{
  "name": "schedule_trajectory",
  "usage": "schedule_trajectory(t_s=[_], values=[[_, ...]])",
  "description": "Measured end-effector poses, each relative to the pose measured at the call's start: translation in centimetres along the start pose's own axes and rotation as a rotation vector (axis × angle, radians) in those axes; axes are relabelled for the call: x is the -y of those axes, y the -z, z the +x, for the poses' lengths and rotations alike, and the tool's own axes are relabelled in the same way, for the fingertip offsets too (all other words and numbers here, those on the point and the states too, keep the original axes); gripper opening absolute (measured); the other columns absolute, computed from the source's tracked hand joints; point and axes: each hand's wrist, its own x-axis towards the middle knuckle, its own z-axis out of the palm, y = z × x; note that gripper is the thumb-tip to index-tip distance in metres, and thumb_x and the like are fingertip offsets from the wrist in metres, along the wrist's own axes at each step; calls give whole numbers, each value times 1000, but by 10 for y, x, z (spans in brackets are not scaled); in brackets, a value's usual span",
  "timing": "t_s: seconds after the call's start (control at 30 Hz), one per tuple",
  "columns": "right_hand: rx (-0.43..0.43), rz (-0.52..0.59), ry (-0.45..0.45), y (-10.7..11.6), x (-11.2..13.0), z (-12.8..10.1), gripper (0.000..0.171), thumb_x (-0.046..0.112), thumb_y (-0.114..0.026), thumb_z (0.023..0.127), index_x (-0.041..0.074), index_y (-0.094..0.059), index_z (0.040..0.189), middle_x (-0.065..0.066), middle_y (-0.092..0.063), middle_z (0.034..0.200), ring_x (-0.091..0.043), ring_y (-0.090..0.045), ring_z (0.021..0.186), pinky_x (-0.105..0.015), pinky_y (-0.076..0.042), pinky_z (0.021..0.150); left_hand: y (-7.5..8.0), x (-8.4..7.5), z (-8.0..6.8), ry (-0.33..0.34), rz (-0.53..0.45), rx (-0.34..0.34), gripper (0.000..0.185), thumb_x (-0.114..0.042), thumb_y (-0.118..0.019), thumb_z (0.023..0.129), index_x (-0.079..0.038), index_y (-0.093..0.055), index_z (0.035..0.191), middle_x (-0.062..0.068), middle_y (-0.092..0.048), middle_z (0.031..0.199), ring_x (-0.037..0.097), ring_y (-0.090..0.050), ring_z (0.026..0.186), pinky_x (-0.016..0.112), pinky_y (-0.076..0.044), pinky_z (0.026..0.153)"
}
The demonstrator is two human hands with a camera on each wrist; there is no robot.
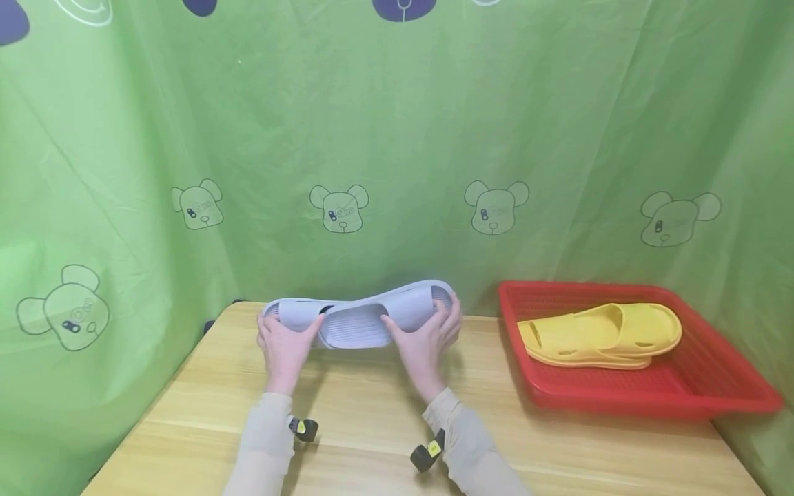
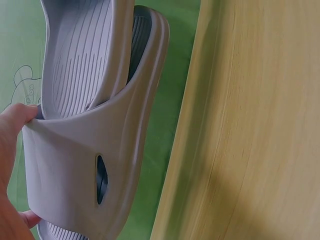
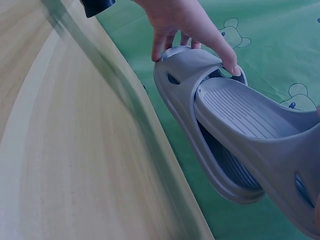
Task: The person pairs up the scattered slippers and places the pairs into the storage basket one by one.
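Left hand (image 2: 10, 165) is getting cropped at 9 o'clock in the left wrist view; only a thumb and part of the palm are showing, fingers hiding behind the grey slippers (image 2: 95, 125). Slipper toes and heels are running off at 12 and 6 there. Right hand (image 3: 187, 25) is getting cut at 12 o'clock in the right wrist view, and one slipper strap is leaving frame at 4. Table (image 3: 65, 150) is blurring near the lens. In the head view, the lower yellow slipper (image 1: 589, 358) is sitting mostly hidden under the upper one in the red basket (image 1: 651, 399). Wrist devices are too small to identify.
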Motion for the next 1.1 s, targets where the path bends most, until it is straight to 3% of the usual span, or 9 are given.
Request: schedule_trajectory(t_s=[0.27, 0.63, 0.87, 1.1], values=[[49, 7, 2, -3, 2, -7, 103, 49, -91, 56, 1, -38, 130, -14, -13, 158, -34, -18, 143, -53, -20, 116, -1, -2, -1, 16, -22, 23, 116, -73, -77, 61, 5, -35, 136, 20, -24, 155, 44, -37, 128, 58, -36, 108], [99, -6, 48, -6, 8, -17, 98, 45, -92, 56, 2, -39, 126, -19, -15, 156, -38, -22, 142, -54, -22, 115, -1, -3, -2, -13, 0, 18, 115, -70, -77, 63, 7, -34, 137, 22, -22, 156, 47, -35, 130, 58, -35, 108], [185, 72, 47, -2, 12, -17, 83, 40, -85, 71, 3, -41, 131, -18, -16, 155, -37, -22, 142, -56, -26, 117, 5, 2, 2, 19, 21, -3, 116, -70, -78, 63, 6, -33, 138, 21, -20, 158, 47, -35, 130, 58, -35, 108], [245, 76, 68, 1, 8, -8, 83, 36, -81, 77, 8, -37, 142, -20, -21, 153, -35, -24, 141, -57, -26, 117, 11, 4, 7, 12, 36, 2, 117, -70, -78, 63, 8, -34, 138, 24, -20, 157, 49, -34, 131, 59, -33, 109]])
